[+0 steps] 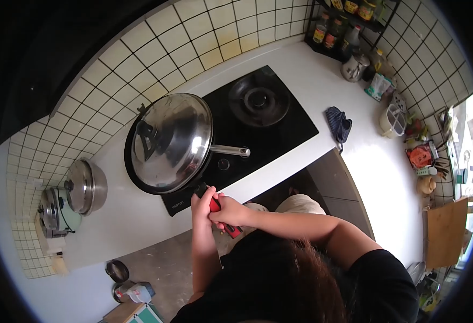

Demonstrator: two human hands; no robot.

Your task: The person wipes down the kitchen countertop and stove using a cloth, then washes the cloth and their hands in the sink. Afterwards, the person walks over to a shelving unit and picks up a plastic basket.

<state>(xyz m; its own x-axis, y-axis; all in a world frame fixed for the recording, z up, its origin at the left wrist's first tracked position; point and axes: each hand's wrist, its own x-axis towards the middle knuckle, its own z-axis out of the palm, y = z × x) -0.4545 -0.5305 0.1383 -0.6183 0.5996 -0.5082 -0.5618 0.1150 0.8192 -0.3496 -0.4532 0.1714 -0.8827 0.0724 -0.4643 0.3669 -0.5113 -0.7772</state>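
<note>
Both hands are closed around the red-and-black wok handle (pixel 233 231), which slants down from the rim of the dark wok (pixel 130 171). My left hand (pixel 201 206) grips nearer the pan, and my right hand (pixel 231 210) overlaps it from the right. A domed steel lid (pixel 178 137) with a dark knob covers the wok, tilted a little, so the contents are hidden. From under the lid's right edge a steel handle (pixel 230 150) sticks out; what it belongs to is hidden. The wok sits over the left side of the black stove (pixel 293 121).
An uncovered burner (pixel 258 100) is at the stove's right. Steel pots (pixel 88 185) stand on the counter at left. A dark folded cloth (pixel 338 125) lies right of the stove. Farther back are a steel kettle (pixel 355 68) and a bottle rack (pixel 336 37).
</note>
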